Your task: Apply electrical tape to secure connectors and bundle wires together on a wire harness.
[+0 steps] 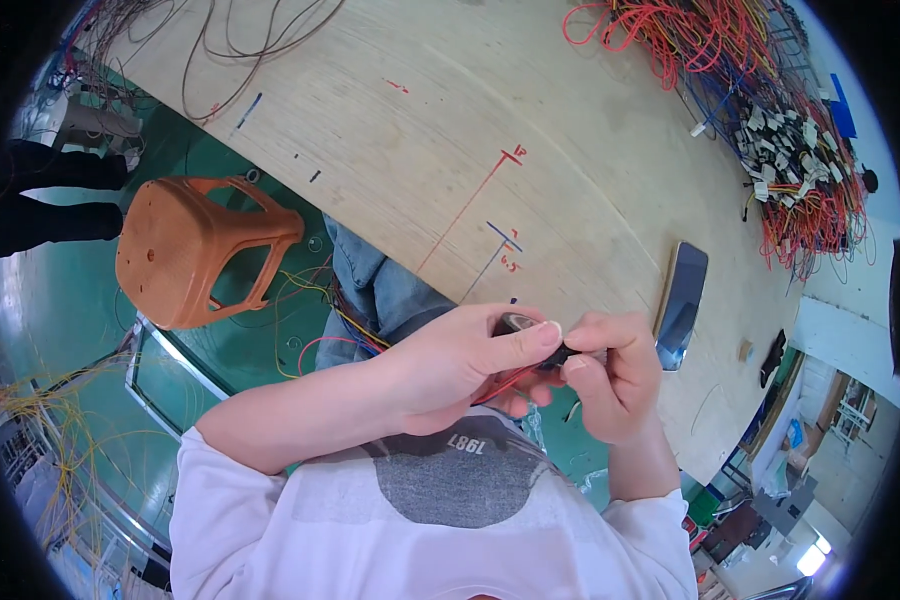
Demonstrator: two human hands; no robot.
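My left hand is closed round a bundle of thin red wires and a small dark, rounded piece, its thumb pressed on top. Between the two hands, the wires meet a small black part, whose exact kind I cannot make out. My right hand pinches at that black part with thumb and bent forefinger, close to the left thumb tip. Both hands are held in front of my chest, at the near edge of the wooden table. The fingers partly hide what they hold.
A phone lies on the table to the right. Large bundles of red wires and white connectors fill the far right. Brown cables lie far left. An orange stool and a person's dark-trousered legs are at left.
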